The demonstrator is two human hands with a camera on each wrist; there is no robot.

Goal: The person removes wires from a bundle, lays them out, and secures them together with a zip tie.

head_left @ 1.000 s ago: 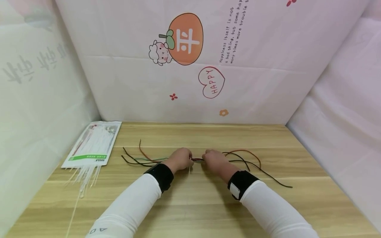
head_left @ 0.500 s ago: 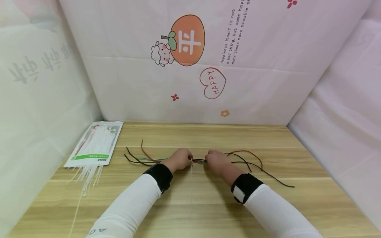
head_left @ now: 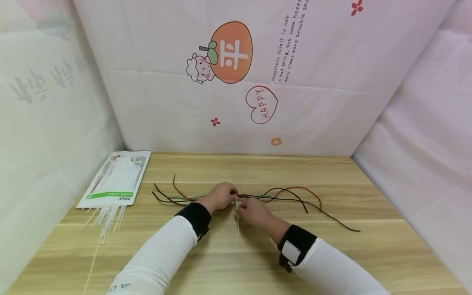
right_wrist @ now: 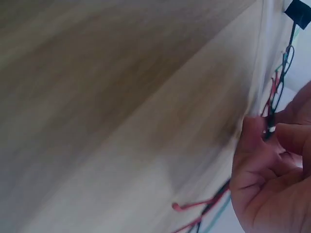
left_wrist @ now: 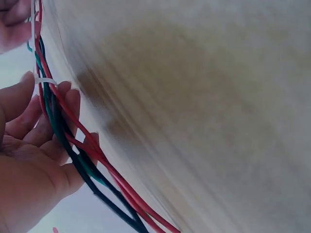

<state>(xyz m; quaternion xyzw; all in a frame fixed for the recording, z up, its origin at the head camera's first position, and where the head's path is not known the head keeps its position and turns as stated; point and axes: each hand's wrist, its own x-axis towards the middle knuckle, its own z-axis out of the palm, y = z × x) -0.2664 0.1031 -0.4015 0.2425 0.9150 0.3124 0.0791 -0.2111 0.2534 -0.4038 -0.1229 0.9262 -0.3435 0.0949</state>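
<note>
A bundle of black, red and green wires [head_left: 284, 196] lies across the middle of the wooden table [head_left: 332, 262]. My left hand [head_left: 229, 195] grips the bundle near its middle, with the fingers curled round the wires [left_wrist: 73, 145]. A thin white zip tie [left_wrist: 44, 80] loops the bundle just beyond those fingers. My right hand [head_left: 242, 209] sits a little nearer to me and pinches the zip tie's tail [head_left: 238, 226], which trails toward me over the table. In the right wrist view the fingertips [right_wrist: 252, 133] pinch the tie beside the wires [right_wrist: 206, 209].
A plastic pack of white zip ties [head_left: 117, 177] lies at the table's back left, with several loose ties [head_left: 106, 218] spilling from it toward me. Printed fabric walls [head_left: 236, 82] close in the table at the back and on both sides.
My right hand has left the wire bundle beside the left hand and moved toward me, now pinching the zip tie's tail. The left hand has stayed on the bundle.
</note>
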